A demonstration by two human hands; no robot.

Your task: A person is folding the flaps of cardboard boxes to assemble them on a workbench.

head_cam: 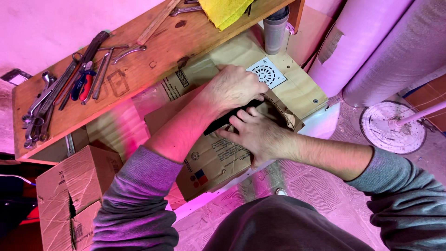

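Pink-lit workshop floor, covered in patterned sheeting (pixel 325 186), surrounds a person in grey sleeves who leans over a flattened cardboard box (pixel 211 160) lying on a low plywood board (pixel 302 88). Both hands meet over a dark, flat object (pixel 223 122) that rests on the cardboard near the torn flap (pixel 285 114). From above, the left hand (pixel 232 88) presses down with fingers curled over the object's upper end, the grip closed around it as far as can be seen. Slightly lower, the right hand (pixel 258 135) has its fingers spread narrow and laid against the object's lower edge, thumb touching it; whether it truly grasps the piece cannot be told. Most of the dark object is hidden beneath the 2 hands.

Just beyond the left hand, a white square drain grate (pixel 266 73) with a round slotted centre lies on the plywood. Behind it stands a grey cylindrical cup (pixel 275 30). Along the upper left runs a wooden shelf (pixel 153 60), carrying a row of wrenches (pixel 39 111), red-and-blue-handled pliers (pixel 82 83) and a yellow cloth (pixel 227 10). Another torn cardboard carton (pixel 69 190) sits at lower left, and 2 large pale rolls (pixel 371 42) lean at upper right.
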